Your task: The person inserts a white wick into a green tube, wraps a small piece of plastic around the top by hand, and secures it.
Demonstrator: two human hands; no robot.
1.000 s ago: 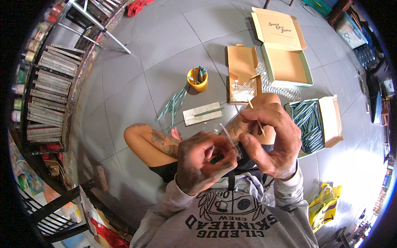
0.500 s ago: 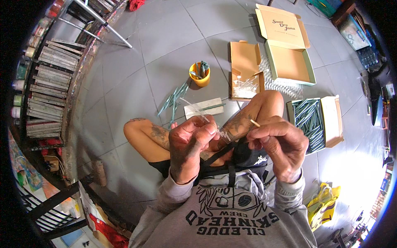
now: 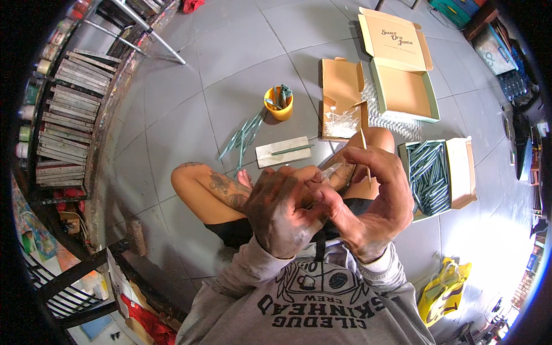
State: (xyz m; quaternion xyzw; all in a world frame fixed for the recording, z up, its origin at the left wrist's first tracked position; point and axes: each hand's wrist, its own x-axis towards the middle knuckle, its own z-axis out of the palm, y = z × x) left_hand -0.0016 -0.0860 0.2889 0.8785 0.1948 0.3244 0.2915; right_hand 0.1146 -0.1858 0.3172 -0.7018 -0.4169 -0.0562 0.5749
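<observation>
My left hand is closed, back up, its fingertips pressed against my right thumb in front of my chest. A small clear plastic piece shows at those fingertips, partly covered by them. My right hand is curled, with a thin pointed wooden stick standing up through its bent fingers. Beyond my hands a green pen-like stick lies on a pale flat slab. Left of it several green sticks lie loose on the floor.
A yellow cup holds more sticks. An open cardboard box has clear plastic pieces; rows of clear plastic lie beside it. Another open box stands behind. At right, a box holds many green sticks. A yellow bag lies lower right.
My hands have come together, the right moving left until its thumb meets the left fingers. The wooden stick now stands more upright, and the clear tube is mostly hidden.
</observation>
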